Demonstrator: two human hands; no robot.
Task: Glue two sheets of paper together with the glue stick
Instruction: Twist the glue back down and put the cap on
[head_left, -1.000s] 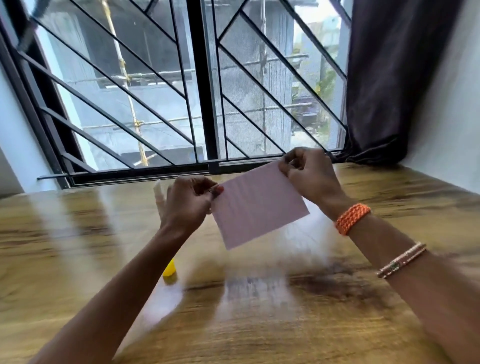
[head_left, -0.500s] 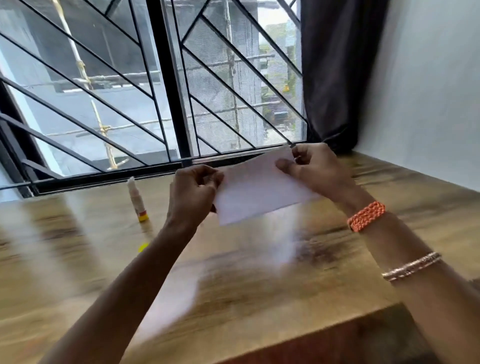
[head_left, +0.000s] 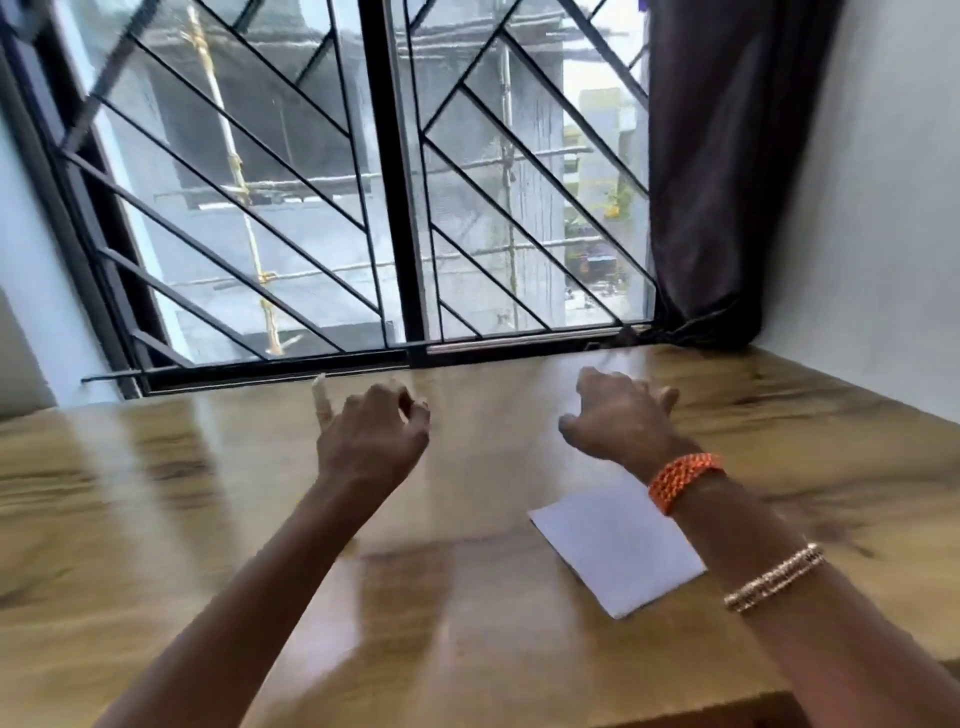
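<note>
1. The paper (head_left: 618, 551), a white sheet, lies flat on the wooden table (head_left: 156, 519). It sits right of centre, partly hidden under the right forearm. Whether it is one sheet or two stacked cannot be told.
2. The left hand (head_left: 371, 441) is raised above the table, left of centre. Its fingers are loosely curled and hold nothing. It is well apart from the paper.
3. The right hand (head_left: 621, 415) is raised above the table beyond the paper. Its fingers are relaxed and spread, and hold nothing. No contact with the paper is visible.
4. The glue stick (head_left: 321, 397) stands on the table near the window frame, just beyond the left hand. It is blurred and partly hidden by that hand; contact cannot be told.
5. The right wrist carries an orange braided band (head_left: 680, 478); a beaded bracelet (head_left: 774, 577) sits further up the forearm.
6. A barred window (head_left: 395, 182) runs along the far edge of the table. A dark curtain (head_left: 727, 182) hangs at its right end.
</note>
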